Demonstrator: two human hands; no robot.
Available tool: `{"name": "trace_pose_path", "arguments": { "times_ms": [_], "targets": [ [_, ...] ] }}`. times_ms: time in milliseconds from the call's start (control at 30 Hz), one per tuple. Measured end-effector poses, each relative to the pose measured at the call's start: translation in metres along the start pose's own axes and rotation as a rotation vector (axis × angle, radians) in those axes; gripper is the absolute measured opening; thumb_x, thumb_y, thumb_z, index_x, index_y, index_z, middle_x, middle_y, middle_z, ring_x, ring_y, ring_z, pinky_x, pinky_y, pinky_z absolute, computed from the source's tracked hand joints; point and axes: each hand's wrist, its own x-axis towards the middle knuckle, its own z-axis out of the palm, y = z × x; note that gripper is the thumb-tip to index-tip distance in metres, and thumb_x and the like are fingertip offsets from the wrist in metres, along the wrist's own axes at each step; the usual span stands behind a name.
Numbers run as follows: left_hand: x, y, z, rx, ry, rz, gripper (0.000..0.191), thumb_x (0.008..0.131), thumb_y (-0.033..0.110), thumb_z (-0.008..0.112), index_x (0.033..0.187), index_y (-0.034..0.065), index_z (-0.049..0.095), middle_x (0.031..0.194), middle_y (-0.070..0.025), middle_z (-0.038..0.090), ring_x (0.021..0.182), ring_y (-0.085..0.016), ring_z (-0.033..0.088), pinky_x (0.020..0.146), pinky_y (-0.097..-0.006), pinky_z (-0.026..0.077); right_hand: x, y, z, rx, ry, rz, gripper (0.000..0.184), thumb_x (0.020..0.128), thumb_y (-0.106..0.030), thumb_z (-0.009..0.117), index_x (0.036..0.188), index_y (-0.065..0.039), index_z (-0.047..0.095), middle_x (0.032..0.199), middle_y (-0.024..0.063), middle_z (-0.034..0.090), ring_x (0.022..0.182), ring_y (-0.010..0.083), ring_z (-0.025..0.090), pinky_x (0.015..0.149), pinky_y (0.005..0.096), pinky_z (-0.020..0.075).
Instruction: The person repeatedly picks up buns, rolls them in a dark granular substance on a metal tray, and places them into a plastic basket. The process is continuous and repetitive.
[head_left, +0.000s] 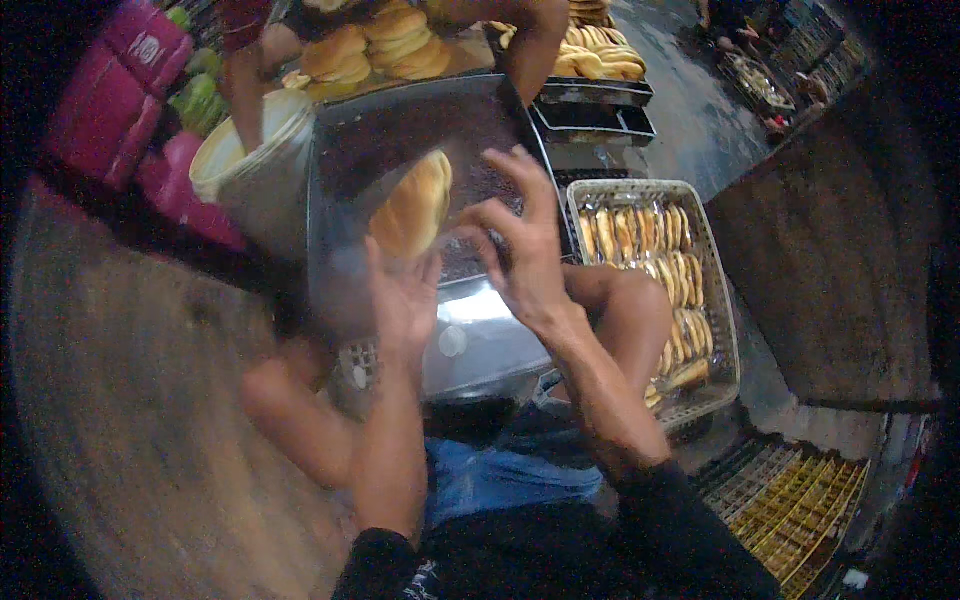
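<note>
A golden-brown bread bun (411, 206) is held tilted over a large metal tray (480, 315), its lower end in the fingers of my left hand (405, 296). To the right of the bun is my right hand (529, 240), fingers bent and spread, with nothing visible in them. Motion blur hides whether a fingertip touches the bun. Dark material (360, 150) covers the far part of the tray; I cannot tell what it is. The tray's near end is bare and shiny.
At right, a plastic crate (724, 315) holds rows of wrapped filled buns (637, 236). Beyond the tray are piled buns (401, 45) and another person's arm (534, 52). Another arm (244, 97) reaches into a pale bucket (206, 169) at left. Stacked yellow crates (802, 510) stand lower right.
</note>
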Motion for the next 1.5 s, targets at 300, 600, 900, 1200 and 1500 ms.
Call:
{"name": "trace_pose_path", "arguments": {
  "times_ms": [300, 600, 900, 1200, 1500],
  "targets": [
    [0.035, -0.11, 0.069, 0.682, -0.314, -0.231, 0.055, 0.102, 0.036, 0.048, 0.142, 0.0003, 0.041, 0.132, -0.0157, 0.059, 0.115, -0.028, 0.06, 0.095, -0.0412, 0.05, -0.026, 0.088, -0.105, -0.532, -0.167, 0.135, 0.06, 0.088, -0.013, 0.057, 0.146, -0.014, 0.038, 0.138, 0.022, 0.054, 0.125, 0.0364, 0.055, 0.109, 0.0512, 0.0388],
    [-0.013, -0.038, 0.001, 2.446, -0.486, -0.628, 0.056, 0.088, 0.053, 0.067, 0.07, -0.0004, 0.072, 0.055, -0.0097, 0.065, 0.05, -0.018, 0.063, 0.053, -0.0332, 0.05, -0.312, 0.218, -0.217, -0.821, 0.11, 1.402, 0.092, 0.08, -0.049, 0.073, 0.144, 0.001, 0.029, 0.099, 0.0259, 0.07, 0.091, 0.0431, 0.069, 0.075, 0.0459, 0.0564],
    [-0.008, -0.036, -0.039, 2.571, -0.587, -0.544, 0.064, 0.081, 0.065, 0.068, 0.056, 0.0065, 0.072, 0.051, -0.0063, 0.064, 0.049, -0.022, 0.064, 0.059, -0.0393, 0.052, -0.278, 0.167, -0.086, -0.478, -0.195, 1.095, 0.076, 0.08, -0.061, 0.07, 0.122, 0.001, 0.056, 0.107, 0.026, 0.066, 0.101, 0.0418, 0.064, 0.086, 0.0512, 0.051],
    [-0.024, -0.041, -0.02, 2.569, -0.503, -0.605, 0.06, 0.08, 0.063, 0.07, 0.059, 0.0071, 0.073, 0.055, -0.0079, 0.066, 0.054, -0.023, 0.066, 0.063, -0.039, 0.052, -0.322, 0.219, 0.011, -0.555, -0.26, 0.904, 0.043, 0.079, -0.02, 0.076, 0.116, -0.008, 0.058, 0.11, 0.0132, 0.059, 0.108, 0.0311, 0.056, 0.089, 0.046, 0.0436],
    [-0.028, -0.022, -0.052, 2.482, -0.446, -0.604, 0.063, 0.082, 0.065, 0.066, 0.06, 0.0057, 0.072, 0.058, -0.0111, 0.066, 0.06, -0.029, 0.067, 0.065, -0.0438, 0.051, -0.389, 0.298, -0.114, -0.839, -0.313, 0.987, 0.039, 0.075, -0.014, 0.075, 0.109, -0.006, 0.059, 0.099, 0.0176, 0.06, 0.102, 0.0392, 0.06, 0.083, 0.0492, 0.0508]
  ]
}}
